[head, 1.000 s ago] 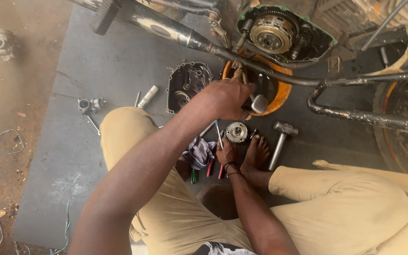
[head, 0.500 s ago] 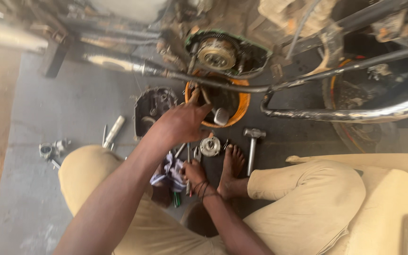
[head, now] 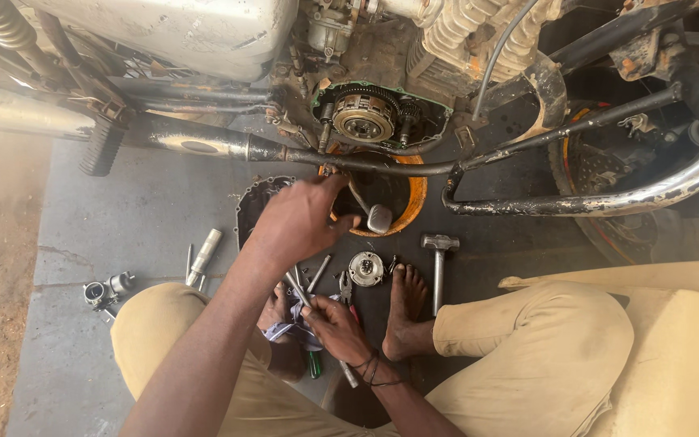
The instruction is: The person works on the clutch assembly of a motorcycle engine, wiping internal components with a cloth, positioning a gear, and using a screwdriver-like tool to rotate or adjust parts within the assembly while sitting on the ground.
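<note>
I sit barefoot on the ground beside a motorcycle whose clutch [head: 363, 116] is uncovered. My left hand [head: 301, 222] reaches forward, fingertips bunched at the exhaust pipe [head: 204, 146] just below the clutch, beside the orange drain pan [head: 411, 202]. Whether it holds anything is hidden. My right hand [head: 335, 325] rests low between my feet on a cloth [head: 289, 332], fingers closed round a slim metal tool [head: 301, 293]. Pliers with red handles [head: 346, 290] lie next to it.
A round metal part [head: 366, 268] and a hammer [head: 438, 267] lie ahead of my right foot [head: 404, 311]. The removed engine cover [head: 254, 206] lies left of the pan. A socket tool [head: 203, 256] and a small metal fitting [head: 105, 290] sit at the left. A chrome crash bar [head: 673, 182] curves at the right.
My left hand has shifted from over the orange pan towards the pipe under the clutch. My right hand has stayed on the tools between my feet.
</note>
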